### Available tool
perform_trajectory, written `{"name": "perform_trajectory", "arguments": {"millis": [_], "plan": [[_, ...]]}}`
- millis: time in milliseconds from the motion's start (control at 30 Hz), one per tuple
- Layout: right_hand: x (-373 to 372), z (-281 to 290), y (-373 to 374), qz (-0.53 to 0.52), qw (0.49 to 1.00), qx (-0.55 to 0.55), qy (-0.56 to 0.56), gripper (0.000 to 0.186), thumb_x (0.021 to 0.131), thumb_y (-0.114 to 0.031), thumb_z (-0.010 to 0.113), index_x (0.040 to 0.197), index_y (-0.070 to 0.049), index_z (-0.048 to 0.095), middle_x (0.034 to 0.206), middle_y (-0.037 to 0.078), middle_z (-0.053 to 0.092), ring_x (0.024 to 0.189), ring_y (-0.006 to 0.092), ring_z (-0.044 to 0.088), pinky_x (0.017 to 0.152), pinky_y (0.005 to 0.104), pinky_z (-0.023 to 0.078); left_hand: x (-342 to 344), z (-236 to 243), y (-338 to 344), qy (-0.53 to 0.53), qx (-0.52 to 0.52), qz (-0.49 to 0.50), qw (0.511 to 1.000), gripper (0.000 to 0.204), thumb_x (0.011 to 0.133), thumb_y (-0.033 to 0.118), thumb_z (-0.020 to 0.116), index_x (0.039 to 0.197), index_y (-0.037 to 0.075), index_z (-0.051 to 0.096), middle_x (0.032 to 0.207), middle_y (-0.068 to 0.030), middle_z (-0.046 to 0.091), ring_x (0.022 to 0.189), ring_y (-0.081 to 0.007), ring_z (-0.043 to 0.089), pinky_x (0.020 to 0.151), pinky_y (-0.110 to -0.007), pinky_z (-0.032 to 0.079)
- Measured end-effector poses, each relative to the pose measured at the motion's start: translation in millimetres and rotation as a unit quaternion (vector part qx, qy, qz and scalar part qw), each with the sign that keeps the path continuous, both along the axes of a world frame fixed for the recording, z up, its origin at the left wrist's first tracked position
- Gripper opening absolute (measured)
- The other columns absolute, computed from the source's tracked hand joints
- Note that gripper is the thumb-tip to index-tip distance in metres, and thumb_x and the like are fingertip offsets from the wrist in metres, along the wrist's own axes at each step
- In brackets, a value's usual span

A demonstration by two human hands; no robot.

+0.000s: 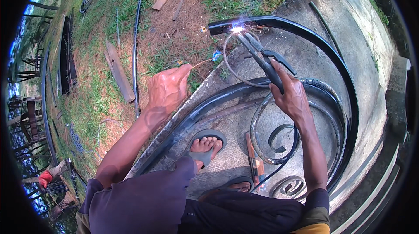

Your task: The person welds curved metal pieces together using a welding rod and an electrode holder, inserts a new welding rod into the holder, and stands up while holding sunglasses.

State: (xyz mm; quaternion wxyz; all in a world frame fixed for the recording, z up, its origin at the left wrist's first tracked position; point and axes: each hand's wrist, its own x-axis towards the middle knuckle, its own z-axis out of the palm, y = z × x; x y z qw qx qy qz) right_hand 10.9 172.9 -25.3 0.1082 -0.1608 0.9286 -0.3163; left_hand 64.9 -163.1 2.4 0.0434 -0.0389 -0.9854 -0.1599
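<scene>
My right hand [290,96] is closed round the dark handle of a welding electrode holder [264,61]. At its far end a bright white-violet arc [237,29] throws sparks against the side of a black curved metal tube [301,33], close to that tube's left end. My left hand [168,86] is closed on a thin tan rod [201,64], pinched at the fingers. The rod points right toward a small bluish blob [217,55]; I cannot tell whether they are joined. A thin grey metal ring [227,61] passes behind the holder.
Bent dark tubes [209,98] and scrolled metal pieces [281,138] lie on the concrete slab [231,129]. A narrow orange-and-blue packet [256,159] lies near my sandalled foot [205,146]. Wooden planks [118,72] rest on the grass. A red-gloved hand [45,179] shows far left.
</scene>
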Motion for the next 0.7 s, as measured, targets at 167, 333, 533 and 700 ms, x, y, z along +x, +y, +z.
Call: {"name": "perform_trajectory", "arguments": {"millis": [167,333,533,700], "plan": [[-1.7,1.4,0.2,-0.005,1.000,0.009,-0.008,0.068,0.087,-0.012,0.067,0.150,-0.019,0.043,0.097,0.031,0.067,0.087,0.0494,0.068,0.080,0.0551,0.052,-1.5,-1.0,0.4,0.006,0.005,-0.004,1.000,0.021,0.089,0.013,0.066,0.109,0.013,0.075,0.096,-0.0120,0.075,0.079,-0.0312,0.073,0.068,-0.040,0.058],[-2.4,1.7,-0.5,0.000,1.000,0.007,-0.002,0.067,0.087,-0.013,0.067,0.150,-0.019,0.044,0.098,0.031,0.067,0.088,0.0494,0.068,0.080,0.0550,0.053,-1.1,0.9,-0.6,-0.002,0.005,-0.001,1.000,0.021,0.089,0.012,0.066,0.108,0.012,0.074,0.094,-0.0129,0.075,0.079,-0.0323,0.073,0.068,-0.040,0.057],[-2.4,2.2,-1.3,-0.003,1.000,0.024,-0.006,0.068,0.087,-0.013,0.068,0.150,-0.019,0.043,0.098,0.031,0.067,0.089,0.0497,0.068,0.081,0.0548,0.053,-0.1,1.0,-2.9,0.001,0.006,-0.002,1.000,0.021,0.089,0.012,0.066,0.109,0.012,0.074,0.093,-0.0132,0.075,0.078,-0.0327,0.072,0.068,-0.041,0.056],[-1.6,1.1,0.1,0.002,1.000,0.017,0.001,0.067,0.087,-0.013,0.068,0.150,-0.019,0.044,0.098,0.031,0.067,0.089,0.0500,0.068,0.081,0.0553,0.053,-0.2,-0.2,-2.8,-0.003,0.006,0.001,1.000,0.021,0.090,0.012,0.066,0.109,0.012,0.074,0.095,-0.0128,0.075,0.080,-0.0320,0.073,0.069,-0.040,0.057]]}}
